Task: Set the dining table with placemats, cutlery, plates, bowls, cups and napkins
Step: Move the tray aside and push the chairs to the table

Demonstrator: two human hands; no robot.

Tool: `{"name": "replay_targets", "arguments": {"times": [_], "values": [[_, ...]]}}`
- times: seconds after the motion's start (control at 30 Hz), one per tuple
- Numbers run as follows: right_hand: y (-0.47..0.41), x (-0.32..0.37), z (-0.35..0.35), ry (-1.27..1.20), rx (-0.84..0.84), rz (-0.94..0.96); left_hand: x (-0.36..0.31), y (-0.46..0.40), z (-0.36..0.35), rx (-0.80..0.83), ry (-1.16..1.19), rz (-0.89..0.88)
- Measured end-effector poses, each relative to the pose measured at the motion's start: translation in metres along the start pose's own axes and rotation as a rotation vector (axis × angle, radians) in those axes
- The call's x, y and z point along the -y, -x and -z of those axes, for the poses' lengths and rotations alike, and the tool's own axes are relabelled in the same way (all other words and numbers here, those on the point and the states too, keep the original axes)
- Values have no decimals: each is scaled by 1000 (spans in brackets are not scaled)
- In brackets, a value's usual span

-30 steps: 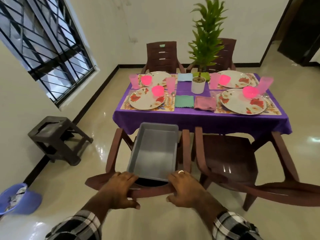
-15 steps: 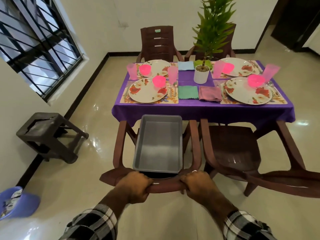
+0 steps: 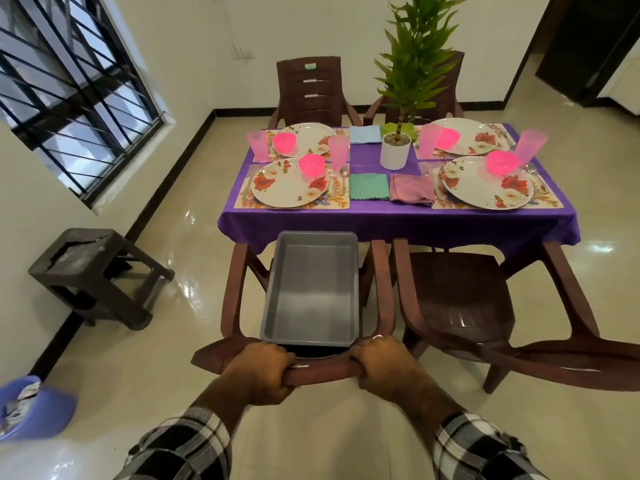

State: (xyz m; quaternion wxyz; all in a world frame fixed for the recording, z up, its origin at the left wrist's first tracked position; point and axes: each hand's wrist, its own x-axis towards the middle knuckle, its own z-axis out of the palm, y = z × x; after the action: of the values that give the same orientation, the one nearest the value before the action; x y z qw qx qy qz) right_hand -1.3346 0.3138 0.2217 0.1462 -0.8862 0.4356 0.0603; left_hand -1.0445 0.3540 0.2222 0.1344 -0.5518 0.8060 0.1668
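Brown plastic chair: both hands curl over its top rail, the left hand and right hand each in a closed grip on it. A grey tray lies on its seat. Beyond, the purple-clothed surface carries four floral plates on placemats, pink bowls, pink cups, cutlery and folded napkins around a potted plant.

Left grip curled, apparently clamped; right grip likewise; forearms outstretched.
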Motion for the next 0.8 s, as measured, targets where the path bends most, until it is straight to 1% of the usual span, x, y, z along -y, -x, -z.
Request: {"name": "replay_targets", "arguments": {"times": [0.1,0.13,0.2,0.3,0.4,0.43,0.5,0.57,0.63,0.8], "values": [[14,-6,15,-115,79,5,-10,5,13,67,167,18],[22,-11,21,-147,63,-8,-17,5,23,80,228,19],[43,-29,35,-173,-10,-73,-40,-4,43,65,256,1],[78,-67,47,-81,-62,-213,-90,-31,66,16,240,-13],[108,-109,50,150,-92,-383,-137,-62,73,3,238,-12],[113,-120,49,179,-78,-433,-147,-69,72,6,220,-15],[120,-133,47,120,-4,-498,-164,-79,71,9,177,-21],[126,-138,46,58,46,-501,-176,-83,69,20,133,6],[132,-141,43,73,-9,-463,-182,-83,67,18,114,33],[142,-137,48,88,-34,-429,-179,-80,59,34,123,81]]}}
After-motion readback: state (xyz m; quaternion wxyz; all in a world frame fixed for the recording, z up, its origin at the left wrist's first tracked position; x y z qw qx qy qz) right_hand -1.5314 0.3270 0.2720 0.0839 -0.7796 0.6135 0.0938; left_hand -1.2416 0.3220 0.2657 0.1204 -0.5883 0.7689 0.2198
